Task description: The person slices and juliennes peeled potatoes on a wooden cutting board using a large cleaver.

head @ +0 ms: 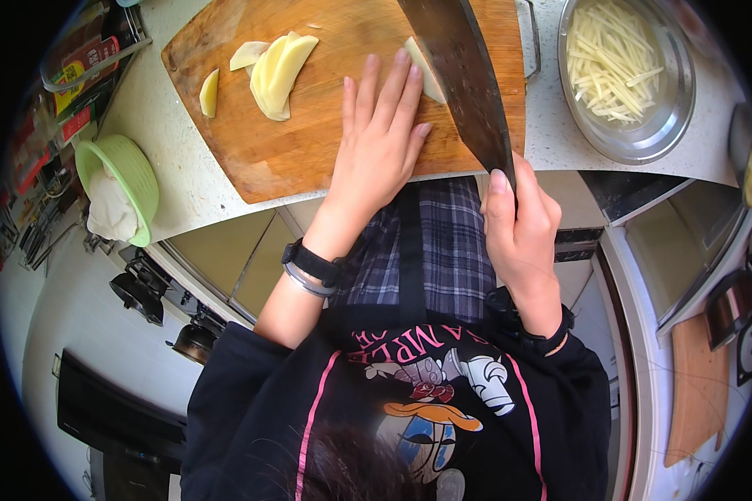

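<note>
My right hand (520, 219) grips a dark-bladed cleaver (470, 75), its blade slanting up over the right part of a wooden cutting board (351, 156). Next to the blade lies a pale potato slice (427, 72), partly hidden by it. My left hand (376, 138) rests on the board with fingers spread, the fingertips near that slice; nothing shows in its grasp, though its palm is hidden. Further left on the board, several overlapping potato slices (282, 75) form a fanned stack, and a single wedge-shaped piece (209, 94) lies apart from them.
A metal bowl (670, 128) with potato shreds (614, 69) in liquid stands right of the board. Left of it, a green plastic basket (144, 188) holding something white sits at the counter's edge (194, 210). Packages (75, 81) stand at the upper left.
</note>
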Action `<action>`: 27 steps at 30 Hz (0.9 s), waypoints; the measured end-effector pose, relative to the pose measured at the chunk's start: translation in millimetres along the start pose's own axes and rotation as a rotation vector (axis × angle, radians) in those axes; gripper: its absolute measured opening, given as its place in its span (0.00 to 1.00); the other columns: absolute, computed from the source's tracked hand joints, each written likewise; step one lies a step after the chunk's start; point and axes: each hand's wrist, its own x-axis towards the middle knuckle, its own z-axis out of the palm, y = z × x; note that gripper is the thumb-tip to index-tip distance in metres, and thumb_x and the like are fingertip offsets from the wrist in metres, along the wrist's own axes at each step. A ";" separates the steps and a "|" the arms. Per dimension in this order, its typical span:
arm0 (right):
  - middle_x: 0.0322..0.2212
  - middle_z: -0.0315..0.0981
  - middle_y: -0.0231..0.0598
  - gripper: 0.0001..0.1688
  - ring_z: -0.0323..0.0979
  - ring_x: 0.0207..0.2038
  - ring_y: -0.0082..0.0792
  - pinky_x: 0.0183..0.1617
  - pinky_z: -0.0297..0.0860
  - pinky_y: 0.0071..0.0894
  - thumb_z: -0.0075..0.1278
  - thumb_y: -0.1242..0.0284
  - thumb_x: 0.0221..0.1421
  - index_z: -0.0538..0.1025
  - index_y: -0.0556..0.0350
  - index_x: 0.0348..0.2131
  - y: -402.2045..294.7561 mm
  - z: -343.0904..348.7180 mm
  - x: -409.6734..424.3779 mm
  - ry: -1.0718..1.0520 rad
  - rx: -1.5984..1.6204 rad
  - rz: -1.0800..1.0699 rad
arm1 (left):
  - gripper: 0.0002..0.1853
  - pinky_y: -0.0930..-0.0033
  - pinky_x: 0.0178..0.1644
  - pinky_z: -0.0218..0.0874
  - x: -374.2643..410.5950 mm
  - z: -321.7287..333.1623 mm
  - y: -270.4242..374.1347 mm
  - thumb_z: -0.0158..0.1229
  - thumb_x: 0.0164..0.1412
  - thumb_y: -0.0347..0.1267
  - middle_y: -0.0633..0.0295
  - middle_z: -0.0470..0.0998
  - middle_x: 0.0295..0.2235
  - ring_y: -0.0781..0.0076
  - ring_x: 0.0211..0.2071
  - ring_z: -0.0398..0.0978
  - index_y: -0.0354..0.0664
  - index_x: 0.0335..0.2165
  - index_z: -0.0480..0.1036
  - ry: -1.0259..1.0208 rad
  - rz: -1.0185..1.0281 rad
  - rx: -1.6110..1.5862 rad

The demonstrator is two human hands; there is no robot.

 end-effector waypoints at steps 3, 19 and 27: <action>0.26 0.73 0.54 0.15 0.73 0.25 0.42 0.30 0.69 0.32 0.46 0.77 0.56 0.71 0.68 0.43 0.5 3.5 -0.3 -0.004 0.034 0.016 | 0.32 0.46 0.64 0.29 -0.7 0.7 -1.0 0.49 0.60 0.33 0.55 0.46 0.62 0.52 0.64 0.37 0.41 0.60 0.50 -0.007 0.004 -0.018; 0.28 0.73 0.57 0.16 0.74 0.27 0.50 0.30 0.70 0.38 0.48 0.76 0.54 0.71 0.66 0.43 -8.1 6.2 6.4 -0.009 -0.105 -0.067 | 0.29 0.42 0.64 0.29 0.8 -0.3 -1.6 0.50 0.58 0.32 0.50 0.50 0.60 0.47 0.64 0.38 0.36 0.56 0.55 -0.011 0.016 -0.026; 0.19 0.69 0.47 0.19 0.71 0.20 0.46 0.22 0.69 0.39 0.50 0.72 0.52 0.71 0.62 0.44 -10.0 12.6 2.8 0.035 -0.247 -0.140 | 0.33 0.46 0.64 0.34 5.2 -17.3 0.3 0.49 0.59 0.33 0.47 0.47 0.61 0.47 0.63 0.42 0.34 0.59 0.49 0.135 -0.005 -0.159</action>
